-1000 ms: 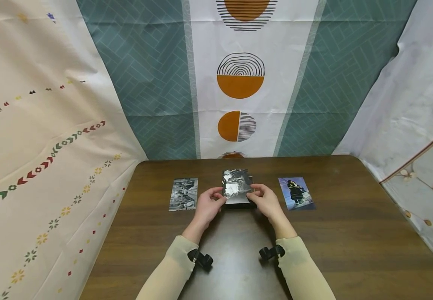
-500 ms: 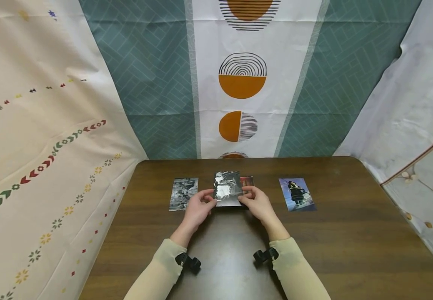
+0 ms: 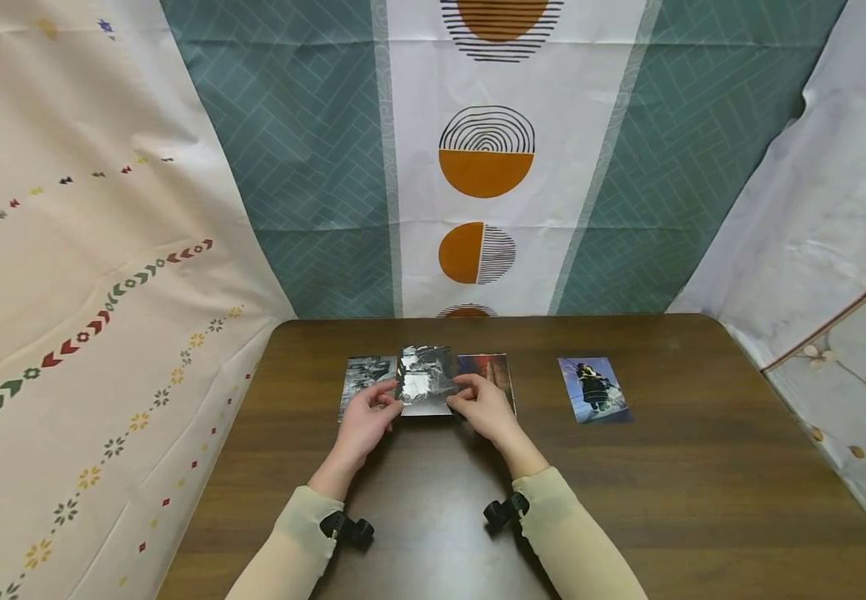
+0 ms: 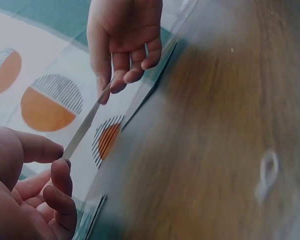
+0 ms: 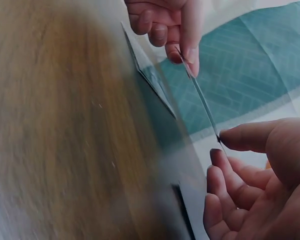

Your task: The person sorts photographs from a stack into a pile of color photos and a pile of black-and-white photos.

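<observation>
A glossy black-and-white photo (image 3: 427, 379) is held just above the table between both hands. My left hand (image 3: 361, 423) pinches its left edge between thumb and fingers, and my right hand (image 3: 487, 410) pinches the right edge. Both wrist views show this photo edge-on, a thin strip (image 4: 82, 132) raised off the wood. Beneath it to the left lies another black-and-white photo (image 3: 367, 371), partly covered. A reddish colour photo (image 3: 491, 367) lies to the right, partly behind my right hand.
Farther right on the brown wooden table (image 3: 673, 500) lies a bluish photo (image 3: 594, 389) with a dark figure. A patterned curtain (image 3: 312, 167) hangs behind the table's far edge, and pale cloths hang at both sides.
Both hands have carried the held photo leftward from the middle, toward the left black-and-white photo. The reddish photo, earlier covered by it, has come into view.
</observation>
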### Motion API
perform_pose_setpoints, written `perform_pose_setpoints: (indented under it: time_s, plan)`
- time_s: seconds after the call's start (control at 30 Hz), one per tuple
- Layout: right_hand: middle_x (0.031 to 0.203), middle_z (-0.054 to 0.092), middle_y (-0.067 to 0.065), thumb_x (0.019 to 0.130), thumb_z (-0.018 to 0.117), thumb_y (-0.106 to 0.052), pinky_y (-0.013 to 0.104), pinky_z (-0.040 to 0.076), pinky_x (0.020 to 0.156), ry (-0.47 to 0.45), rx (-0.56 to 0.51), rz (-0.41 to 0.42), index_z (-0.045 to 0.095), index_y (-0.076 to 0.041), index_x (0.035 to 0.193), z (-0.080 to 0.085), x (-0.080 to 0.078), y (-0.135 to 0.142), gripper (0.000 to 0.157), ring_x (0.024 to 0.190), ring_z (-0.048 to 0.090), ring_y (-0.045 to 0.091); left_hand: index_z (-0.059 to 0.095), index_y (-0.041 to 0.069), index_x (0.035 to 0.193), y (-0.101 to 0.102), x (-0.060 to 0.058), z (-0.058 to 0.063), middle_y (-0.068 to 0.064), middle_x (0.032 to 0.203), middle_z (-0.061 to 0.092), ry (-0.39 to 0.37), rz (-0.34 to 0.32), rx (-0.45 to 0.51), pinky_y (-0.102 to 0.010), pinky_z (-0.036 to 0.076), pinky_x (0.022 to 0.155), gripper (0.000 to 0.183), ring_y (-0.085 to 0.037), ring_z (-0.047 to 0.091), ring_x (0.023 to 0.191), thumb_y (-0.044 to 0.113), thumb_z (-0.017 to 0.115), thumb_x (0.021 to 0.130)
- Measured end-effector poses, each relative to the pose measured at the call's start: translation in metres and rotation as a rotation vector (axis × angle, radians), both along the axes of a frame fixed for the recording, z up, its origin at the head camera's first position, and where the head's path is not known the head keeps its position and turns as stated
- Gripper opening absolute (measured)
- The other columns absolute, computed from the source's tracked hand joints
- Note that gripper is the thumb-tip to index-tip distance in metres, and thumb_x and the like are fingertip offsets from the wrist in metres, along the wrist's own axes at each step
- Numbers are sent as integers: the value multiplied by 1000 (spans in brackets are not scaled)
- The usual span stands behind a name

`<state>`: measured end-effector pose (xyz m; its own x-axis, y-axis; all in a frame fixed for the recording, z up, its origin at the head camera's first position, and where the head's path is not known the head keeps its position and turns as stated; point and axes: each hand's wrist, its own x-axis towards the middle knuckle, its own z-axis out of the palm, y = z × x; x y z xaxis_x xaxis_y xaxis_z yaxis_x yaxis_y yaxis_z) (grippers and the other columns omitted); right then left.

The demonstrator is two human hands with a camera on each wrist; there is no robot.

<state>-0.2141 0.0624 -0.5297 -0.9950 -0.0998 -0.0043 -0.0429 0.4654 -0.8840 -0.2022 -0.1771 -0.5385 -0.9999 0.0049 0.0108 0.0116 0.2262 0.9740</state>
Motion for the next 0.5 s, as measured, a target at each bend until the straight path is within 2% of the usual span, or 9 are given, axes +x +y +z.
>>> perform_pose_setpoints:
  time_s: [0.23, 0.5]
  plan:
    - [93, 76, -1, 96, 78, -19, 37, 53, 75, 20, 19, 45, 68, -3, 137, -6, -1, -15, 44, 80, 67, 14, 69, 1, 139, -15, 2, -2, -8, 93, 67, -14, 29, -7, -27, 50, 58, 44, -16, 56, 58, 5, 75, 95]
    - [94, 77, 0, 93, 79, -19, 37, 56, 80, 55, 59, 74, 70, -4, 134, -10, -1, -37, 44, 84, 71, 14, 69, 1, 139, -34, 5, -2, -8, 92, 66, -25, 75, -11, -26, 50, 59, 44, -16, 56, 58, 5, 76, 95]
